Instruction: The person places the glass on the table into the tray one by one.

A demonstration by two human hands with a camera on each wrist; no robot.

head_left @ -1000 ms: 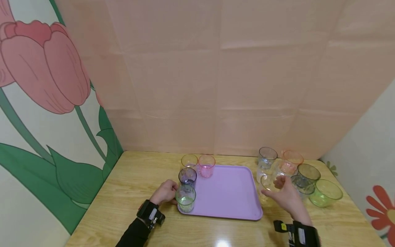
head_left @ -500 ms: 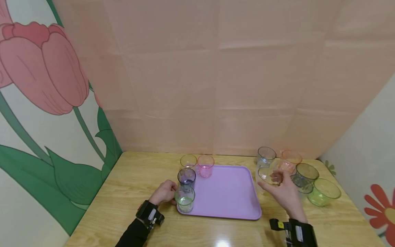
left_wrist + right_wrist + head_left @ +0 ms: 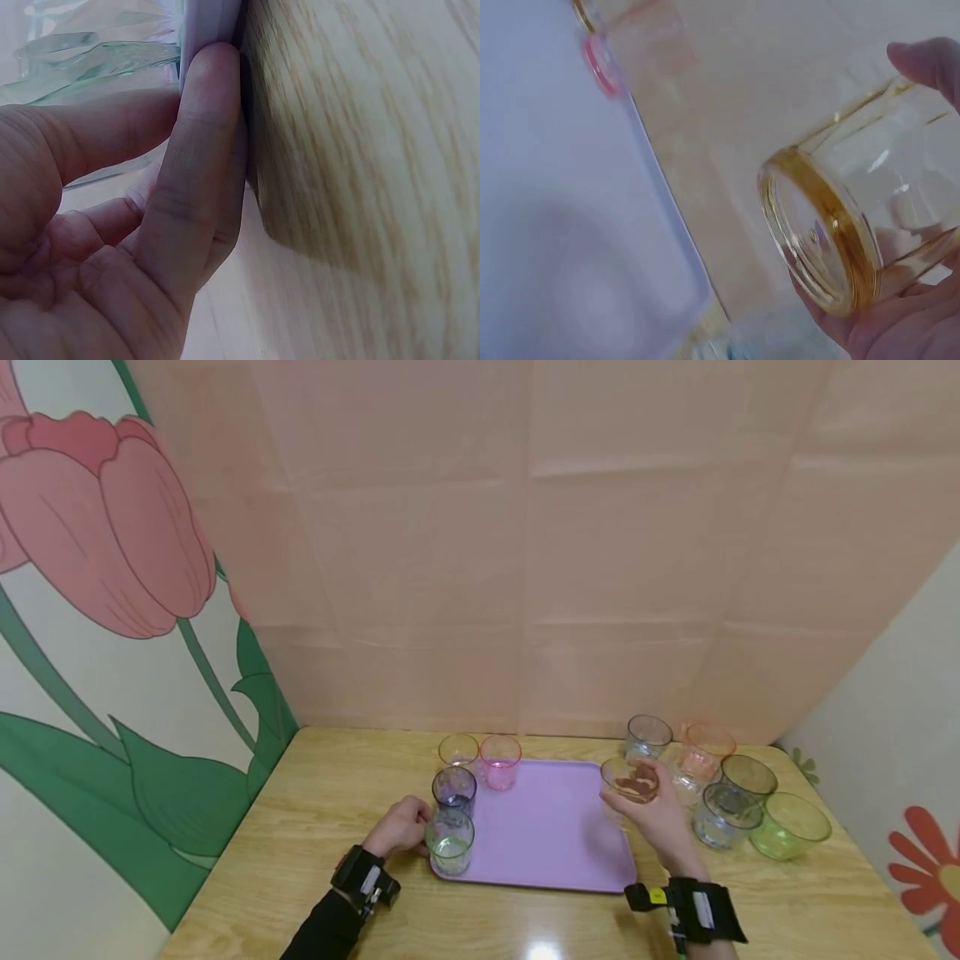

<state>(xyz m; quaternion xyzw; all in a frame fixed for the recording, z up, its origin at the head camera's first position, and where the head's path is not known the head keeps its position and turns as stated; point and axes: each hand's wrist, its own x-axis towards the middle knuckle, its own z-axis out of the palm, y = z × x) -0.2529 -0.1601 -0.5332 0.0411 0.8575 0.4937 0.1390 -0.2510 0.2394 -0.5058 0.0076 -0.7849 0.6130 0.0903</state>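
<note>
A clear drinking glass with an amber base [image 3: 832, 225] is in my right hand [image 3: 663, 818], tilted over the right end of a purple tray [image 3: 551, 827]. Thumb and fingers grip its side. At the tray's left edge, my left hand [image 3: 399, 828] pinches the rim [image 3: 210, 26] between thumb and fingers. Close beside it stands a green glass [image 3: 450, 843] on the tray's near left corner. Behind that one come a dark purple glass [image 3: 454, 792], a yellow-rimmed glass [image 3: 459, 750] and a pink glass [image 3: 501, 764].
To the tray's right stand more glasses: a dark-rimmed one [image 3: 648, 739], an orange one [image 3: 703, 758], a brown-rimmed one [image 3: 750, 781], a grey-blue one [image 3: 725, 822] and a wide green one [image 3: 787, 833]. A pinkish sheet [image 3: 525, 568] hangs behind the wooden table [image 3: 480, 922].
My right hand has lifted the amber glass out from among the right-hand glasses and carried it left over the tray's edge. The left hand keeps its place on the rim.
</note>
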